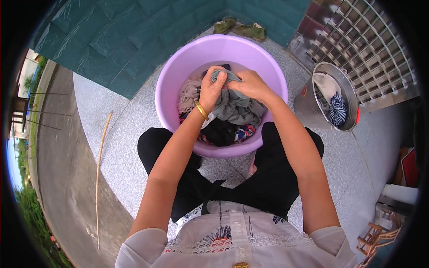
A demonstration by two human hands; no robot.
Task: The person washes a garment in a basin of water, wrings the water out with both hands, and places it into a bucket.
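A large purple plastic basin (221, 152) stands on the floor between my knees. Over it, my left hand (213, 87) and my right hand (250, 84) both grip a grey garment (231, 77), bunched between their fingers. The lower part of this cloth hangs into the heap of laundry in the basin. That heap holds beige clothing (189, 95) on the left, a black garment (219, 132) at the front and a red-and-blue patterned cloth (245, 133) beside it. Where the grey cloth ends within the heap is hidden.
To the right stands a metal bucket (301, 110) holding a white cloth and a striped cloth (336, 110). Behind the basin, green shoes (249, 31) lie by the tiled wall (134, 43). A metal lattice (358, 43) rises at upper right. A long stick (99, 177) lies at left.
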